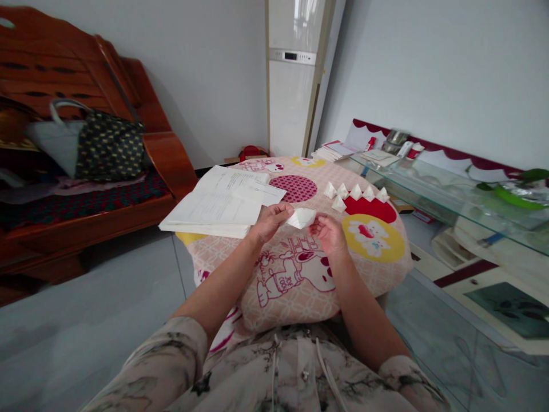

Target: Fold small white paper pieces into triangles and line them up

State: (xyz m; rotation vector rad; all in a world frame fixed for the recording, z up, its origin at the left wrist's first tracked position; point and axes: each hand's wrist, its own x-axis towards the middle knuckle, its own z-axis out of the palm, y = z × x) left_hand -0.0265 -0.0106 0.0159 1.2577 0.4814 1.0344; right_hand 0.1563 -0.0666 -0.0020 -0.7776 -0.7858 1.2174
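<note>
A small piece of folded white paper (301, 218) is held between my two hands, above the patterned cloth on the table. My left hand (273, 221) pinches its left corner between thumb and fingers. At the opposite corner, my right hand (328, 232) grips it with the thumb and fingertips. To the left lies an open book (214, 200) with printed pages, and a loose sheet of paper (273, 195) sticks out at its right edge. Several pointed folded paper pieces (356, 192) stand in a row at the right, with one more (338, 203) in front of them.
The round table wears a pink cartoon-print cloth (240, 297). Beyond its right edge runs a glass-topped cabinet (454, 194) with papers, a metal pot (397, 137) and a green dish (521, 197). A wooden bench (158, 154) with bags stands left; a tall white appliance (291, 97) stands behind.
</note>
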